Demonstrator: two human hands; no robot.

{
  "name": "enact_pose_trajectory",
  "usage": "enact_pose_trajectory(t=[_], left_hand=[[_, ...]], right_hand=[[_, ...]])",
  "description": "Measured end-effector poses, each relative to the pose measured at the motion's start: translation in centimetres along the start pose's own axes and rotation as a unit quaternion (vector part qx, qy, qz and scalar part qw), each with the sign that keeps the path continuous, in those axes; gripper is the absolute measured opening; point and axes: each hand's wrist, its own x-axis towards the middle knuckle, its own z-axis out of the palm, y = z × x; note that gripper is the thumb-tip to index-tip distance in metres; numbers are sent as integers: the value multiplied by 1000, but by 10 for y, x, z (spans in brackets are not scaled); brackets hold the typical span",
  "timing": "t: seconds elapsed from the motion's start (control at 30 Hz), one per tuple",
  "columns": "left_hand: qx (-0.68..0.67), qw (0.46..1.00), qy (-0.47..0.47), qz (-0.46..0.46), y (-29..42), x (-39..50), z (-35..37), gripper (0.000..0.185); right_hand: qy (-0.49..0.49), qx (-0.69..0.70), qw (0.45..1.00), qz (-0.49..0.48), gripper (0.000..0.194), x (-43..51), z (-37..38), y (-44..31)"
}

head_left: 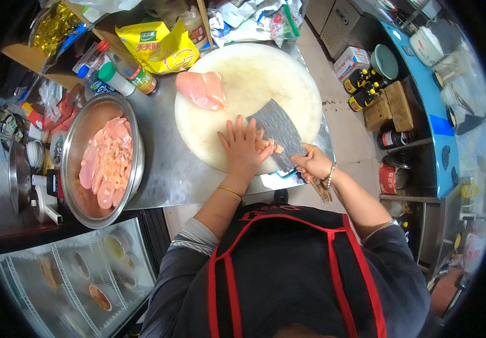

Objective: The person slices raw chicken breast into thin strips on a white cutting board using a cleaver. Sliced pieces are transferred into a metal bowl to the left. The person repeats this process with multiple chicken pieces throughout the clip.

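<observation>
My right hand point(314, 162) grips a cleaver point(277, 129), its broad dark blade lying over the near part of a round white chopping board point(255, 63). Beside the blade, my left hand point(243, 148) rests with fingers spread, its thumb side against diced raw chicken point(264, 143). Part of the diced meat is hidden under that hand and the blade. A whole raw chicken breast point(203, 89) lies at the board's upper left, apart from both hands. Left of the board, a steel basin point(138, 169) holds chicken pieces point(110, 164), some diced and some larger.
The board sits on a steel table point(158, 126). Bottles point(141, 80) and a yellow seasoning bag point(158, 46) stand behind the basin. Plastic bags point(255, 21) crowd the back edge. A glass-fronted cabinet point(78, 270) is below left; a shelf unit point(433, 148) stands across the floor at right.
</observation>
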Motion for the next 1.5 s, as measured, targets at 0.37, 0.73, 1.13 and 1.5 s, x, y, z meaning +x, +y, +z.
enact_pose_trajectory(t=[0.37,0.73,1.13,1.5], left_hand=[[-15,999,27,-34,10,-3,1,88],[-68,992,92,-54,13,7,8,74],[-26,913,401,-74,-61,41,-120,31],[78,906,144,-391,-223,2,-220,36]], right_hand=[[119,10,993,-16,15,4,-28,-19],[-10,17,1000,-21,19,15,51,-9],[-123,-150,956,-218,9,10,172,-115],[-146,-165,933,-285,19,27,236,-165]])
